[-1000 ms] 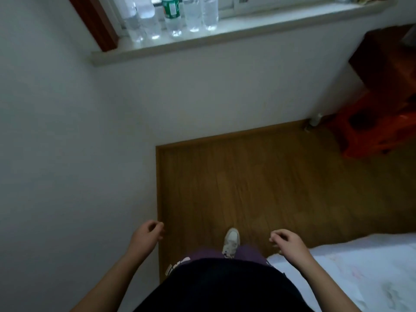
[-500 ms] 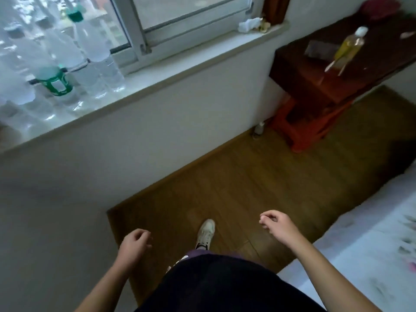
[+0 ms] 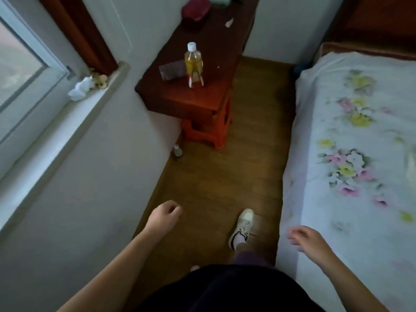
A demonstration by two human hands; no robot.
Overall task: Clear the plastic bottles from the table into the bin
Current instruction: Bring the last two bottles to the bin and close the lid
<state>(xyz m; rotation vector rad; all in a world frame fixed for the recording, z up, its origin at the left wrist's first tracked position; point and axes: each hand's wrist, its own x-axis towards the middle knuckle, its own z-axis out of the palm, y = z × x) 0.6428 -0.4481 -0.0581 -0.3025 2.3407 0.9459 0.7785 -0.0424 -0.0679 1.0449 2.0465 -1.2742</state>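
Both forearms enter from the bottom edge, their upper parts cut off by the frame. Left hand point(image 3: 163, 216) hangs over the floor point(image 3: 213, 181), fingers loosely curled, holding nothing. Right hand point(image 3: 308, 240) hangs over the near edge of the bed point(image 3: 360, 154), fingers relaxed and slightly bent, holding nothing; its fingertips are blurred. Dark clothing hides the body and most of the legs. One white shoe point(image 3: 242, 226) is planted forward; the other foot shows only as a pale sliver.

Farther on, a small bottle point(image 3: 177, 152) stands on the floor against the wall, too dim to read. A red stool point(image 3: 213, 129) is half hidden under the table point(image 3: 180, 100).

Plastic bottle point(image 3: 194, 64) stands upright on the table, toward its near edge, about midway across. It has a clear body, white cap, yellow liquid up to the shoulder, and a red-and-white label low down with smeared print. A dark flat thing point(image 3: 172, 69) lies just left of it; contact cannot be told. At the table's far edge sits a red pouch point(image 3: 195, 7), blurred.
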